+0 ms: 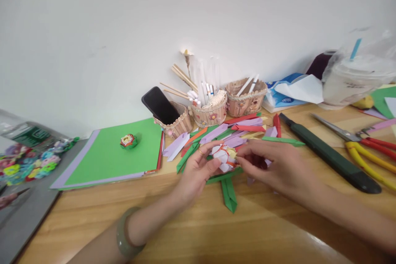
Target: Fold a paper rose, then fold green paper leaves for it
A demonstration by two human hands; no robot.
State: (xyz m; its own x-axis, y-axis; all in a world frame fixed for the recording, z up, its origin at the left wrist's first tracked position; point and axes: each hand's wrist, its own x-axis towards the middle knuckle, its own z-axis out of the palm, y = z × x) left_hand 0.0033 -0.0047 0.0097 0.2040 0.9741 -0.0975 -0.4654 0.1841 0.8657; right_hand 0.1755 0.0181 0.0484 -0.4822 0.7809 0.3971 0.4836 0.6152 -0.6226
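A folded paper flower (224, 158) in white, orange and yellow, with green strips beneath it, sits between my two hands. My left hand (199, 169) grips its left side between thumb and fingers. At the flower's right edge, my right hand (266, 160) pinches the yellow paper; its other fingertips are partly hidden. A folded green paper strip (229, 196) points toward me from below the flower. Behind my hands lies a heap of folded paper strips (244, 126) in purple, red, green and yellow.
Left: green paper sheets (105, 161) carrying a small finished flower (128, 141). Behind: decorated baskets (246, 105) and a phone (161, 105). Right: a dark green utility knife (331, 156), yellow-handled scissors (361, 159), a tissue pack (286, 90) and a lidded plastic cup (349, 80).
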